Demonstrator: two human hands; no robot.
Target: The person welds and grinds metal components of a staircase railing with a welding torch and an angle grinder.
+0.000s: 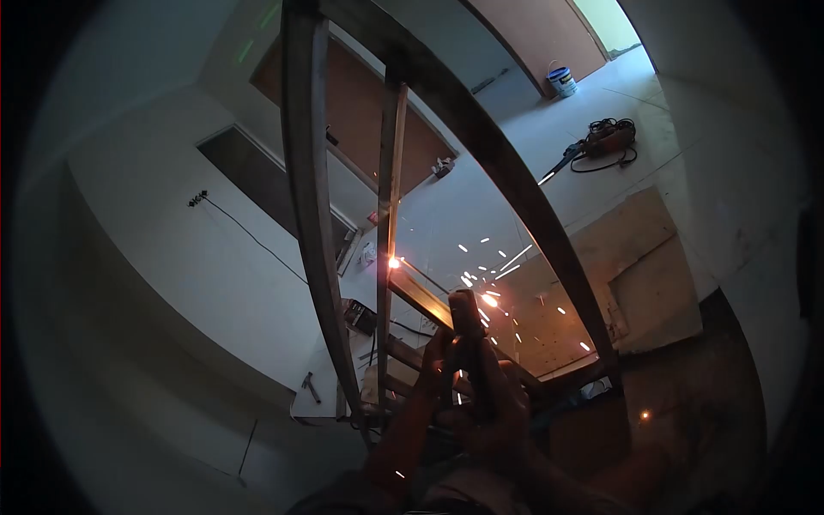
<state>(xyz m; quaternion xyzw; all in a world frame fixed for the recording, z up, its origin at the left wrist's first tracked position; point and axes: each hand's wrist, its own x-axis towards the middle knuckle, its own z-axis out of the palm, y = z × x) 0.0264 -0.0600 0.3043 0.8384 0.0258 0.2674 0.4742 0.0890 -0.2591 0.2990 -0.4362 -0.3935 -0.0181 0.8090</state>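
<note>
A tall metal frame stands in front of me, with a crossbar joined to an inner upright. Bright light glows where the two meet, and sparks fly to the right. My right hand is closed around a dark electrode holder, whose thin rod reaches up and left to the glow. Just left of it, my left hand is raised near the lower end of the crossbar; its fingers are dark and partly hidden, so its grip is unclear.
A corded power tool lies on the floor at upper right, near a paint bucket. Cardboard covers floor at right. A hammer and a dark box-like machine are at left, beyond the frame. A cable runs along the wall.
</note>
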